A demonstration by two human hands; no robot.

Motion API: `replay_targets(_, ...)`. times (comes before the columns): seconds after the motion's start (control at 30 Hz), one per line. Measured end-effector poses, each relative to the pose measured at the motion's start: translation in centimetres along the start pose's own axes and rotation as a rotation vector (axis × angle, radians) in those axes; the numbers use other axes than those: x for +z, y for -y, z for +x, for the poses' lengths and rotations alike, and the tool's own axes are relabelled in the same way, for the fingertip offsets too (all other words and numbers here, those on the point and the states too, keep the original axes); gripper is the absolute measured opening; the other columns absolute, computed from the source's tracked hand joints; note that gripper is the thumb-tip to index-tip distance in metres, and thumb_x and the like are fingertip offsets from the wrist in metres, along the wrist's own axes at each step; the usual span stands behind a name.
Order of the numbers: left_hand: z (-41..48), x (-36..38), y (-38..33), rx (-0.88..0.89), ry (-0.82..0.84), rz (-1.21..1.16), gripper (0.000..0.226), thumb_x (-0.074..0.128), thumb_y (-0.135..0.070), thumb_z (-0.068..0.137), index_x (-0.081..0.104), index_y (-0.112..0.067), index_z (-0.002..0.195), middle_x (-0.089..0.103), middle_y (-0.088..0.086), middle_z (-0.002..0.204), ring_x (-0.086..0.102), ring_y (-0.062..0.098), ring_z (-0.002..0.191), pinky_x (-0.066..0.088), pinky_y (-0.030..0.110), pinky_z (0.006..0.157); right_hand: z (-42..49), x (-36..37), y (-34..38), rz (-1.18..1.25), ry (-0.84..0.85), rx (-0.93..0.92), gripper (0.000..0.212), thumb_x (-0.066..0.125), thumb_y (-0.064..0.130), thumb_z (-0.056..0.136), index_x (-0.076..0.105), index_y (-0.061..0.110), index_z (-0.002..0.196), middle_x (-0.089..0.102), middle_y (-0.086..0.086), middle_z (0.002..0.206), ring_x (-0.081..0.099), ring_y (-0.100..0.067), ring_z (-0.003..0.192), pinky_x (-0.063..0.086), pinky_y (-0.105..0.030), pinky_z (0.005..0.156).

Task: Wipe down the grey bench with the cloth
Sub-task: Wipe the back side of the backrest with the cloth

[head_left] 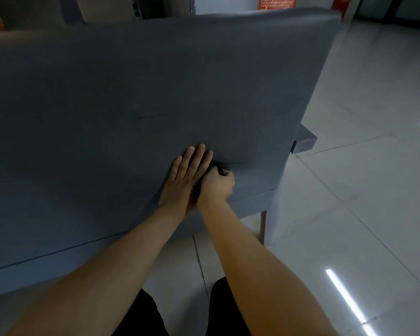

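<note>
Near the right end of the grey surface (pixel 131 105), the left hand (pixel 187 175) lies flat, fingers straight; the right hand (pixel 217 186) curls round a dark, mostly hidden cloth (pixel 216 167). Cloth likely soft, light and limp: best held bunched.

One grey bench (pixel 155 81), one cloth (pixel 215 166), two hands (pixel 186 175) (pixel 216 186).

I see the grey bench (pixel 131 93), padded and smooth; the cloth (pixel 215 166), dark and bunched, lies on its seat towards the right end, mostly hidden.
</note>
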State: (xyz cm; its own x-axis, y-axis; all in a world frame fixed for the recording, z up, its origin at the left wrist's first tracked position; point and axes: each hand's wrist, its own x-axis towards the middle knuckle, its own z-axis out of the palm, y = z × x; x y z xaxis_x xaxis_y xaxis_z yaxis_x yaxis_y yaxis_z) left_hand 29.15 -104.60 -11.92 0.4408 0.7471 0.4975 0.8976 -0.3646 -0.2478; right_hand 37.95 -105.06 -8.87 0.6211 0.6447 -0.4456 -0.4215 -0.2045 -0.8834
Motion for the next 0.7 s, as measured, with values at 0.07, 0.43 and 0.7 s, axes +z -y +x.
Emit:
replay_targets(0.07, -0.1, -0.2, 0.0, 0.020, -0.003, -0.029, 0.101, 0.063, -0.041, 0.091, -0.007, -0.020, 0.162, -0.024, 0.001, 0.166, -0.023, 0.022, 0.153, -0.018, 0.038, 0.123, 0.4, -0.5, 0.2, -0.018, 0.042, 0.000, 0.019, 0.060, 0.022, 0.098, 0.065, 0.011, 0.113, 0.069, -0.010, 0.106, 0.066, -0.028, 0.098, 0.057, -0.044, 0.091)
replay_targets(0.43, 0.1, 0.0, 0.3, 0.031, 0.002, -0.050, 0.116, 0.075, -0.050, 0.083, -0.004, -0.020, 0.162, -0.023, 0.001, 0.167, -0.022, 0.022, 0.153, -0.019, 0.037, 0.122, 5.2, -4.8, 3.4, 0.212, -0.145, 0.074, 0.032, 0.050, 0.013, 0.097, 0.059, 0.012, 0.127, 0.063, -0.011, 0.124, 0.064, -0.032, 0.101, 0.056, -0.042, 0.088)
replay_targets(0.7, -0.2, -0.3, 0.3, 0.026, 0.019, -0.048, 0.100, 0.057, -0.047, 0.096, -0.016, -0.021, 0.160, -0.028, -0.001, 0.165, -0.026, 0.019, 0.152, -0.019, 0.037, 0.122, 0.3, -0.1, 1.3, 0.028, 0.028, 0.030, 0.009, 0.053, 0.017, 0.099, 0.054, 0.014, 0.107, 0.061, -0.007, 0.102, 0.061, -0.027, 0.091, 0.054, -0.039, 0.084)
